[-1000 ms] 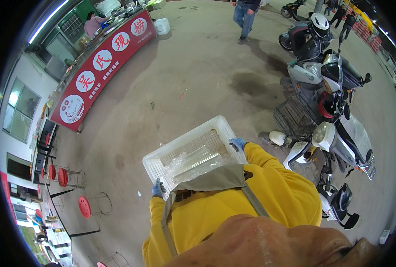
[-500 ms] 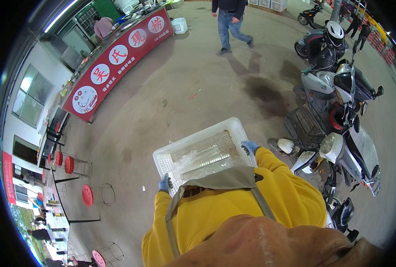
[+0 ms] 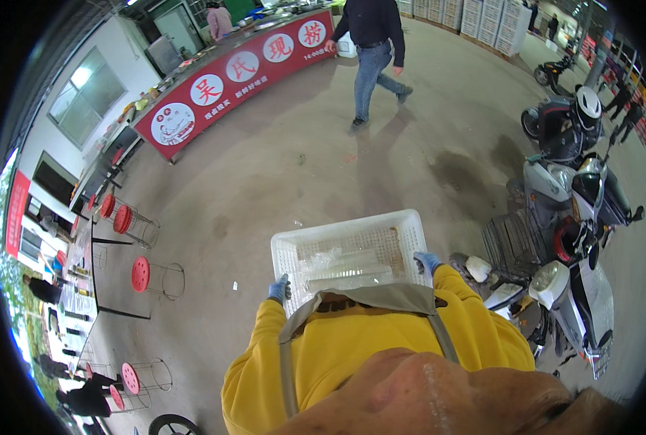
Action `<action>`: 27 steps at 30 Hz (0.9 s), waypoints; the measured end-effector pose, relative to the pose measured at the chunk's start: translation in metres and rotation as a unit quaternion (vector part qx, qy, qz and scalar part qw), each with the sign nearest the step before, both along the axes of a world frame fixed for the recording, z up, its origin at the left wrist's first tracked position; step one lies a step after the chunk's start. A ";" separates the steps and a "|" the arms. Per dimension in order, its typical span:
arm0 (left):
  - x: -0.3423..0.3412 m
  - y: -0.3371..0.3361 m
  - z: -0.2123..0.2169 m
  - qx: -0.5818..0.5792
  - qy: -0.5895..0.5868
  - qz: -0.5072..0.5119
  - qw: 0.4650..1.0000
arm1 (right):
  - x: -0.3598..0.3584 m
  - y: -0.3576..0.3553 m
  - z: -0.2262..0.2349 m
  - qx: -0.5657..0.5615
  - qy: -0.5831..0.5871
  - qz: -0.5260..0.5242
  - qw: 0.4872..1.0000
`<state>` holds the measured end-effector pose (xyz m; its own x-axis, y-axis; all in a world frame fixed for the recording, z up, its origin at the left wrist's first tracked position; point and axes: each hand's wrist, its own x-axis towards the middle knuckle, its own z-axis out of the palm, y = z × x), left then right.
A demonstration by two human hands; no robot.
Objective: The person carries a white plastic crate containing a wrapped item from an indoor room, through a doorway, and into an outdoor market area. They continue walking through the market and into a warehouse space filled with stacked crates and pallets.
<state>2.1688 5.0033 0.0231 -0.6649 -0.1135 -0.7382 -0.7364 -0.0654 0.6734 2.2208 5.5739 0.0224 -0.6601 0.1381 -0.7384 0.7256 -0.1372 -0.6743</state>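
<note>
A white perforated plastic basket (image 3: 403, 228) is held out in front of my waist. My left hand (image 3: 278, 289), in a blue glove, is closed on its left end. My right hand (image 3: 428, 263), gloved the same way, grips the right end. Inside the basket lie rows of clear plastic pieces in a crinkled clear bag (image 3: 348, 270); their exact kind is unclear. The apron bib (image 3: 381, 291) hides part of the basket's near edge.
Parked scooters (image 3: 555, 181) line my right side. Ahead, a person (image 3: 372, 54) in dark clothes walks across the concrete floor. At the far left stands a red-fronted food counter (image 3: 225, 87). Red stools (image 3: 141, 274) and a long table (image 3: 84, 304) are on my left.
My view has turned, and the counter and scooters sit further right in it. The walking person appears larger and nearer. Both hands still hold the basket, which now looks more level.
</note>
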 end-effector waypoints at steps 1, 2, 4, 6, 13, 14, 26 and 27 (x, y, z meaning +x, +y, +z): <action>-0.001 -0.002 -0.004 0.020 0.009 0.026 0.999 | 0.000 -0.001 -0.003 0.013 0.016 -0.008 1.000; -0.002 -0.005 -0.007 0.121 0.069 0.056 0.989 | -0.003 -0.005 -0.004 0.000 0.001 0.043 0.999; -0.012 -0.006 -0.010 0.093 0.078 0.023 0.992 | -0.016 -0.007 -0.005 0.016 0.024 0.028 0.999; -0.014 -0.010 -0.019 0.058 0.051 0.014 0.997 | -0.024 -0.010 -0.009 0.044 0.009 0.003 0.999; 0.017 -0.035 -0.043 0.032 -0.003 0.050 0.998 | -0.035 -0.031 -0.022 -0.007 -0.014 0.036 0.999; 0.020 -0.040 -0.044 0.090 -0.012 0.103 0.991 | -0.039 -0.033 -0.024 -0.014 -0.014 0.055 0.998; 0.050 -0.048 -0.034 -0.175 0.085 0.045 0.980 | -0.060 -0.062 -0.019 -0.029 0.045 0.119 0.991; 0.055 -0.048 -0.030 -0.164 0.093 0.054 0.981 | -0.053 -0.061 -0.016 -0.021 0.035 0.132 0.990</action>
<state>2.2240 4.9558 -0.0073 -0.7560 -0.4005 -0.5178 -0.5996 0.1063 0.7932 2.1677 5.5126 0.0067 -0.7195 -0.0763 -0.6903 0.6909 0.0222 -0.7226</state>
